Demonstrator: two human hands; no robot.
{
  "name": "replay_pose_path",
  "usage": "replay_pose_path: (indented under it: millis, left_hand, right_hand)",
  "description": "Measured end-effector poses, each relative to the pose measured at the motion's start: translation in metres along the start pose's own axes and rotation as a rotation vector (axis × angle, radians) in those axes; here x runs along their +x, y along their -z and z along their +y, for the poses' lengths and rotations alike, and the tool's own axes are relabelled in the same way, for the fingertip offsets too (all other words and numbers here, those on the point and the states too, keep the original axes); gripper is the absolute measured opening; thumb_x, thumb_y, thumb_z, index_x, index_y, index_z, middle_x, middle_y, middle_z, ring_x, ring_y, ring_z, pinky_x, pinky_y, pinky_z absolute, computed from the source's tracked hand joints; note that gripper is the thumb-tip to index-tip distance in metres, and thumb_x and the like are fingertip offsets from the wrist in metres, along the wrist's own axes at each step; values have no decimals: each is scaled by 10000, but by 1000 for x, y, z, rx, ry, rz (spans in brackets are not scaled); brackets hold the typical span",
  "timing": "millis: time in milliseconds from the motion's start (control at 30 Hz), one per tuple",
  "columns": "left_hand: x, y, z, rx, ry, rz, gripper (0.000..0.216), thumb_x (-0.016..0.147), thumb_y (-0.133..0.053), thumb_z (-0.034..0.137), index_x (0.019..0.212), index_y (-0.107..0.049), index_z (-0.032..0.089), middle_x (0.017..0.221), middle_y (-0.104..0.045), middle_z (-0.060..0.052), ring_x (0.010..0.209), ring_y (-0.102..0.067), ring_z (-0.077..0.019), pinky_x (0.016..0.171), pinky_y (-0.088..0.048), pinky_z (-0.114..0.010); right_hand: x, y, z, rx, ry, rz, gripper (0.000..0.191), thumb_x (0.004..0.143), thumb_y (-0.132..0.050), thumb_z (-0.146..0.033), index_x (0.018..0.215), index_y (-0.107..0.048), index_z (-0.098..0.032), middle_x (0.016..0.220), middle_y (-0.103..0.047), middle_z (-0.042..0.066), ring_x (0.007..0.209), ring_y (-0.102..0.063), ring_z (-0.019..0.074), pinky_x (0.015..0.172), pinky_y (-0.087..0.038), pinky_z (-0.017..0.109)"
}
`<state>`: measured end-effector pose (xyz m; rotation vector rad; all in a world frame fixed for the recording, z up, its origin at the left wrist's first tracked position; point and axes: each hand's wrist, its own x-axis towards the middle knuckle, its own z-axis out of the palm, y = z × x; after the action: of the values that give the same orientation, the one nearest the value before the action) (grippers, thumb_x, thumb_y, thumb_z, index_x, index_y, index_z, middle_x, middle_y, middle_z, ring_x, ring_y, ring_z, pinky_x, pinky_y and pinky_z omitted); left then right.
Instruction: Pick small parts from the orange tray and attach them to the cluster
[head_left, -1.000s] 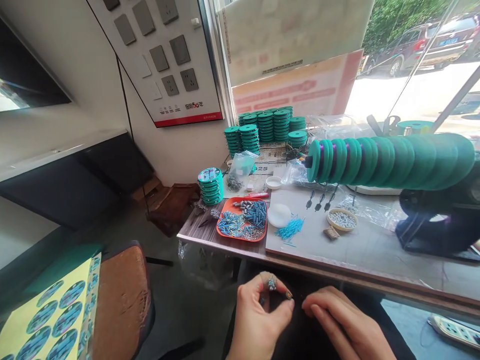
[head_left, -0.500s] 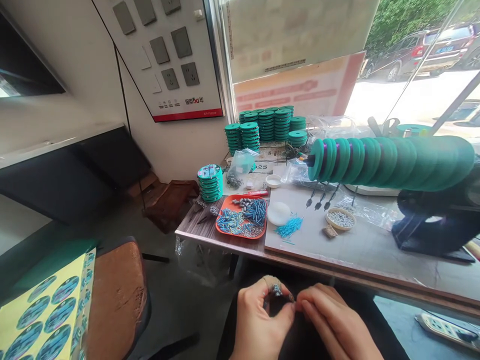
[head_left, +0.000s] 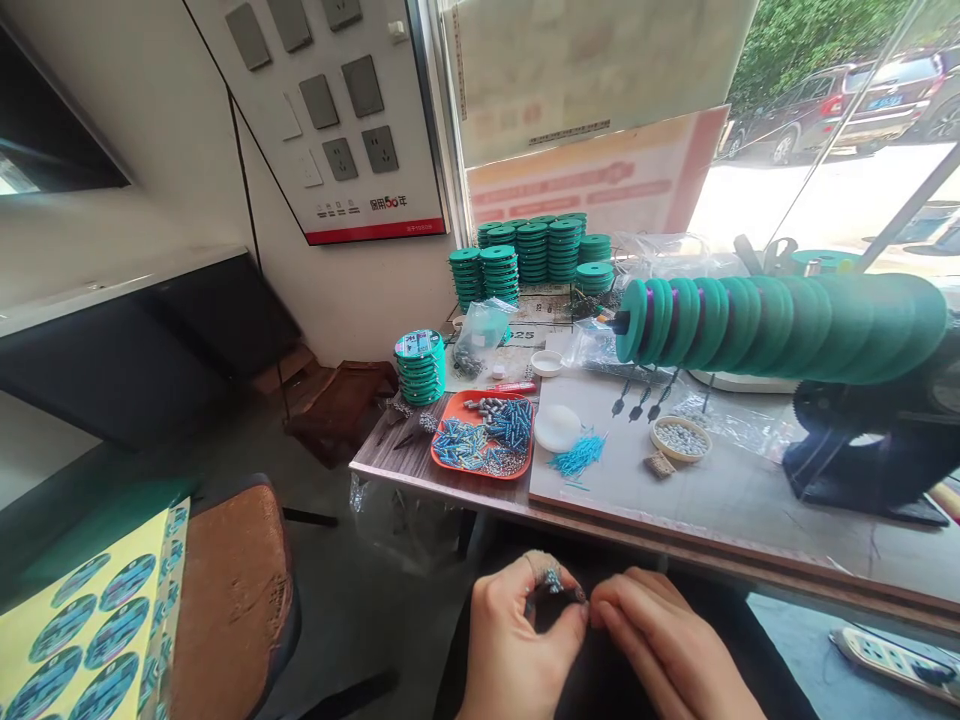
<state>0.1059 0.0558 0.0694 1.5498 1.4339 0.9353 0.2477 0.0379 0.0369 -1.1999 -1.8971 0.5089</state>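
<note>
Two hands below worktop (head_left: 450, 478) edge: left hand (head_left: 517, 640) pinches small metal pieces (head_left: 553, 580); right hand (head_left: 667, 650) fingertips meet it, grip contents too small to tell.

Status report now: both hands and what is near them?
Left hand pinches small grey pieces. Right hand fingertips meet it. Table edge just beyond.

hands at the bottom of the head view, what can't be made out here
- Whatever the left hand and right hand pinch: too small, covered by fingertips.
- Both wrists: cut off by the bottom edge.
- Pieces in the orange tray: too small to identify.
- Sticker sheet: cut by the left corner.
</note>
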Motion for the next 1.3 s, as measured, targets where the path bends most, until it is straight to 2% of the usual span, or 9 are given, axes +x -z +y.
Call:
replay_pose_path:
  millis: [267, 433, 567, 733, 833, 967, 1033, 1100, 1300]
  left_hand:
    - [-2, 1, -3, -76, -26, 57, 43, 657, -617, 136, 655, -639, 174, 643, -682, -32, 627, -615, -176, 571, -444, -223]
    - [-6, -2, -5, -22, -182, 149, 123, 637, -572, 85, 675, -628, 189, 627, -675, -1, 585, -622, -140, 549, -460, -193]
    - [-7, 0, -6, 150, -348, 85, 152, 656, -538, 45, 686, -614, 172, 615, -647, -13, 540, -597, -119, 517, -444, -180]
    - [-8, 2, -4, 243, -440, -31, 127, 678, -544, 39, 696, -626, 136, 644, -646, -71, 570, -597, -151, 539, -450, -209]
    - [-8, 3, -3, 202, -401, -70, 164, 669, -540, 17, 725, -642, 133, 675, -659, -75, 612, -614, -162, 575, -456, -213]
    - [-5, 10, -2, 62, -182, -118, 151, 665, -645, 119, 811, -634, 157, 749, -644, -54, 680, -604, -177, 600, -447, -226]
    - [-4, 15, -1, 42, -144, -174, 91, 717, -642, 235, 763, -613, 162, 729, -608, -46, 667, -563, -174, 589, -413, -241]
    - [-3, 17, -1, 15, -138, -212, 194, 786, -570, 329, 676, -567, 170, 664, -548, -25, 621, -499, -156, 574, -368, -251]
    - [-1, 15, -5, -307, -23, -273, 253, 788, -555, 375, 642, -477, 183, 657, -447, 9, 634, -395, -137, 611, -317, -256]
  right_hand:
    - [8, 8, -3, -167, 140, -5, 251, 922, -357, -202, 687, -444, -217, 584, -520, -39, 517, -505, 87, 489, -413, 185]
    - [6, 9, -1, -243, 153, -93, 159, 890, -420, -182, 743, -457, -229, 631, -557, -49, 558, -537, 97, 539, -429, 210]
    - [5, 13, -4, -221, 132, -74, 50, 903, -416, -213, 917, -455, -241, 747, -603, -44, 643, -577, 103, 602, -446, 218]
    - [6, 13, -8, -171, 106, -108, 117, 926, -399, -250, 812, -422, -240, 665, -555, -59, 569, -536, 97, 542, -422, 208]
    - [5, 10, -5, -136, 107, -127, 176, 935, -377, -226, 763, -410, -236, 647, -536, -60, 557, -522, 90, 538, -412, 199]
    - [2, 10, -1, -84, 68, -147, 144, 941, -356, -215, 820, -431, -236, 698, -546, -47, 611, -534, 92, 588, -426, 201]
    - [0, 10, 0, -73, 56, -153, 145, 942, -353, -221, 829, -443, -238, 698, -541, -42, 618, -531, 99, 591, -427, 209]
    - [-1, 10, 0, -67, 55, -162, 153, 943, -353, -228, 824, -449, -240, 690, -534, -40, 613, -524, 104, 583, -426, 214]
    - [-1, 10, -1, -61, 55, -180, 176, 949, -337, -247, 813, -450, -240, 685, -536, -39, 616, -526, 108, 589, -431, 221]
